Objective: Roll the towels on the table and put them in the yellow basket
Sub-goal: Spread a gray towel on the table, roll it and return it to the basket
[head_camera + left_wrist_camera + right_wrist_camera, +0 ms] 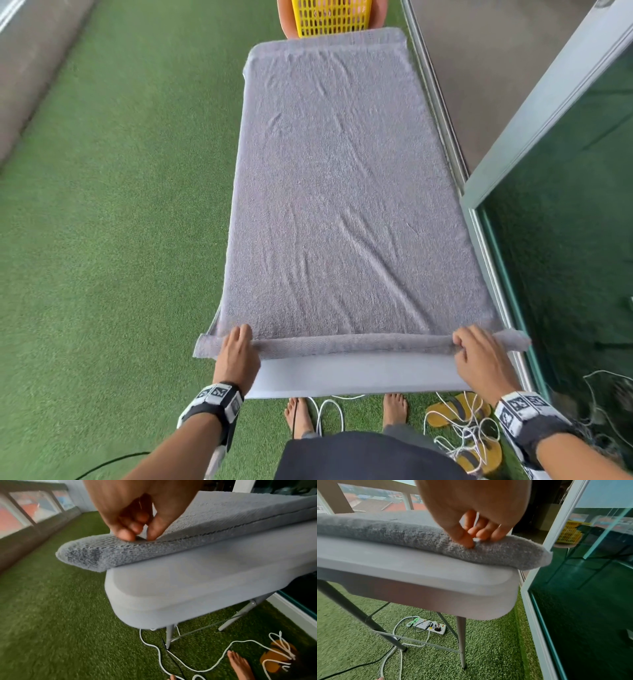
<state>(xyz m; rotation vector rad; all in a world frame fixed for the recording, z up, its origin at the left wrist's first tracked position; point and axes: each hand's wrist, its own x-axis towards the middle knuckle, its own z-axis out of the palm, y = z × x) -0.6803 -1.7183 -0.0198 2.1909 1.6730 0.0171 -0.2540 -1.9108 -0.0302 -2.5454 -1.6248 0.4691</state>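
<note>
A grey towel (342, 178) lies spread along the white table (356, 375), its near edge turned over into a narrow fold. My left hand (238, 346) pinches that fold at its left end; in the left wrist view the thumb and fingers of the left hand (139, 537) close on the towel (197, 536). My right hand (471, 346) pinches the fold at its right end, and in the right wrist view the right hand (476, 540) has its fingertips dug into the towel (406, 536). The yellow basket (330, 17) stands beyond the table's far end.
Green artificial turf (113, 205) lies to the left. A glass door with a metal frame (548, 113) runs close along the table's right side. White cables (462, 435), yellow sandals (457, 409) and bare feet lie below the near edge. A power strip (430, 626) sits under the table.
</note>
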